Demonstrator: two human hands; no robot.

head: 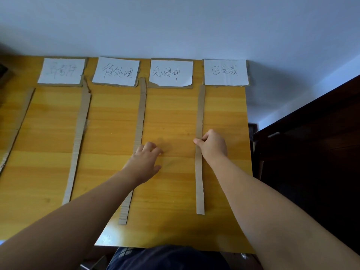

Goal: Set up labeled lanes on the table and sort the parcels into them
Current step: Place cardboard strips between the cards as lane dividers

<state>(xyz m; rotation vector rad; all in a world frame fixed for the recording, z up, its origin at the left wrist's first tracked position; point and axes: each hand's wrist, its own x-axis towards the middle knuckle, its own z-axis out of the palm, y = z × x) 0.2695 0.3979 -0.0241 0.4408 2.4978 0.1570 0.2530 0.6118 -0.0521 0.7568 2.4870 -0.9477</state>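
While the right hand (213, 147) grips the thin brown cardboard divider strip (200, 149) toward three o'clock on the yellow wooden bench (171, 221), a careless tug could skew it out of line with the four white handwritten paper labels (171, 72) along twelve o'clock, narrowing a lane. Its fingers (197, 141) are curled tight, pinching the strip's edge. The left hand (145, 160) rests loosely spread on bare wood near centre, holding nothing. No parcels are in view.
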